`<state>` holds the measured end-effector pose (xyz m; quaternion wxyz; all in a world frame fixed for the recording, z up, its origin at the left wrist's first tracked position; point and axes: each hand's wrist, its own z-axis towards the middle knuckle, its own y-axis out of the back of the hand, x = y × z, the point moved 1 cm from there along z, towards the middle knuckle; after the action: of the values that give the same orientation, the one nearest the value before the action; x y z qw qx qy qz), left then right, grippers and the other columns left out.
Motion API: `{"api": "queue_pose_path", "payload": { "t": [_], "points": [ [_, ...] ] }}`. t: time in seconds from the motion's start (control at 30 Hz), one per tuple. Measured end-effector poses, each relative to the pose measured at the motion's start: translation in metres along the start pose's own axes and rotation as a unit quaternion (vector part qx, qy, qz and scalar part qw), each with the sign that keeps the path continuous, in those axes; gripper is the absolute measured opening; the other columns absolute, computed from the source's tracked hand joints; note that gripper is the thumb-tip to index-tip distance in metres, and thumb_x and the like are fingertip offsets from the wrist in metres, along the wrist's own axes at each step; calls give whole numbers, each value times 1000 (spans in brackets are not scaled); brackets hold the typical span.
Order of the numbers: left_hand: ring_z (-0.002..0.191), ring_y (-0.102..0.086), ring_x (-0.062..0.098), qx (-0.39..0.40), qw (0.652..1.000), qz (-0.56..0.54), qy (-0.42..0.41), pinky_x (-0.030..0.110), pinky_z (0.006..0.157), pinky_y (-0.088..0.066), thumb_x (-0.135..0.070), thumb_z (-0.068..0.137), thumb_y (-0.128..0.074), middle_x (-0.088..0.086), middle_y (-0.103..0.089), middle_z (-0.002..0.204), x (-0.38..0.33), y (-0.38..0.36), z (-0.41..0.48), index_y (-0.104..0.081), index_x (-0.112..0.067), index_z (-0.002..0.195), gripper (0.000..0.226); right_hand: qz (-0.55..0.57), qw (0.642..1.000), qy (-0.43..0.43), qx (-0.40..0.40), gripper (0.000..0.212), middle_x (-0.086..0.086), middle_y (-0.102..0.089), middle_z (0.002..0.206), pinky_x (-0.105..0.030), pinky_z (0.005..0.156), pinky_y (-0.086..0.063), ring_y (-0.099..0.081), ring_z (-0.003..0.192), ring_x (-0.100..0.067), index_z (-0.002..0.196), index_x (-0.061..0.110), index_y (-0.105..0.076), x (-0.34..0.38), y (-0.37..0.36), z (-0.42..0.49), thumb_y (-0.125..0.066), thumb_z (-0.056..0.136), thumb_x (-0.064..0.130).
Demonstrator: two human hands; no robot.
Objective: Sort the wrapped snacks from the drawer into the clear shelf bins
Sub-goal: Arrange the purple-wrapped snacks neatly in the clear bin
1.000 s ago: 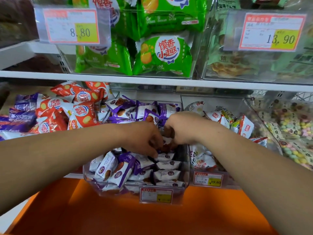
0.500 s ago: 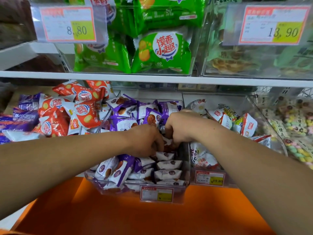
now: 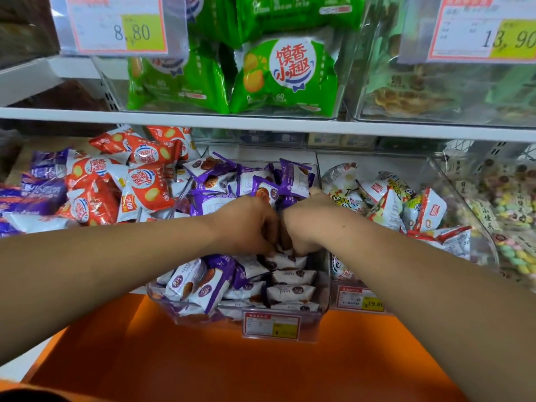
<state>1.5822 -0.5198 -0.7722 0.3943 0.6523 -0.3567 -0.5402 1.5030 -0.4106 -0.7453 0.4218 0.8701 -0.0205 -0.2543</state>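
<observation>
I judge the sorting well along: the clear bin point(image 3: 324, 288) is nearly full of purple snacks point(image 3: 200, 282), my left hand point(image 3: 246, 227) and right hand point(image 3: 304, 230) both curled round packets at its middle, the drawer's remainder unseen.

Head camera looks down, close above the clear bin point(image 3: 323, 297).

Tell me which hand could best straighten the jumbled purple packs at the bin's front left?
Likely the left hand: it is nearest those purple packs, while the right hand sits over the neat white row.
</observation>
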Motion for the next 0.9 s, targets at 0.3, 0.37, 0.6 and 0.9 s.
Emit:
{"api": "queue_pose_path", "payload": {
  "t": [0.3,0.37,0.6,0.9],
  "points": [
    [120,-60,2,122,992,15,-5,27,105,-50,-7,96,-54,-17,-67,131,7,7,-4,-62,-35,137,51,344,920,49,-181,38,15,-72,89,-35,81,-60,-67,89,-12,94,29,-78,-40,1,-23,-57,80,1],
    [123,-59,0,154,988,-4,7,27,106,-50,-3,97,-48,-16,-66,133,9,7,-6,-54,-35,143,57,381,886,15,-263,36,15,-68,94,-33,79,-56,-65,94,-12,99,32,-76,-47,-1,-24,-59,84,4],
    [106,-67,-4,103,994,-40,-28,16,93,-54,-4,95,-57,-11,-74,119,5,10,-9,-72,-24,126,40,351,886,-36,-300,57,7,-49,141,-41,102,-46,-40,135,-19,137,44,-56,-48,-19,2,-71,86,23],
    [79,-71,-3,-78,992,-95,-40,15,72,-55,-2,92,-67,-10,-77,84,20,49,-7,-80,-18,100,21,387,876,-57,-280,96,-4,-45,153,-41,109,-43,-41,141,-26,156,39,-31,-52,-24,10,-83,76,49]
  ]
}}
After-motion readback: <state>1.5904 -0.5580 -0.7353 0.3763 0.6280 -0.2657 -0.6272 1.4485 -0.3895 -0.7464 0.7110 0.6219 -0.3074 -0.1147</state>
